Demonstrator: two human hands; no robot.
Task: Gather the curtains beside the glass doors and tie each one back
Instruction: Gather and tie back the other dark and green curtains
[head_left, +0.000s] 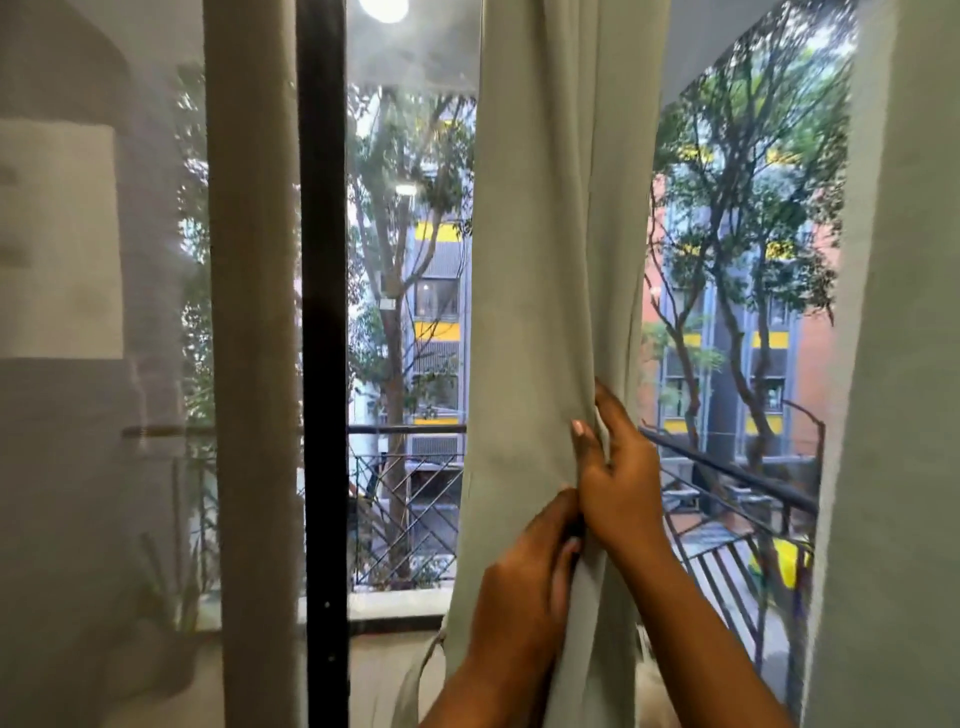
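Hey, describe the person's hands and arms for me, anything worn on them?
Both forearms are bare as far as the frame shows, with no sleeves visible. The left hand and the right hand wear no gloves, and no rings, watch or bracelets show. A thumbnail on the right hand looks pale and unpainted.

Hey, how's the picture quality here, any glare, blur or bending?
Head view: a lamp reflection glares at the top of the glass; the trees outside look soft and smeared; the door frame bows slightly from the wide lens; both hands, left and right, and the middle curtain are evenly lit.
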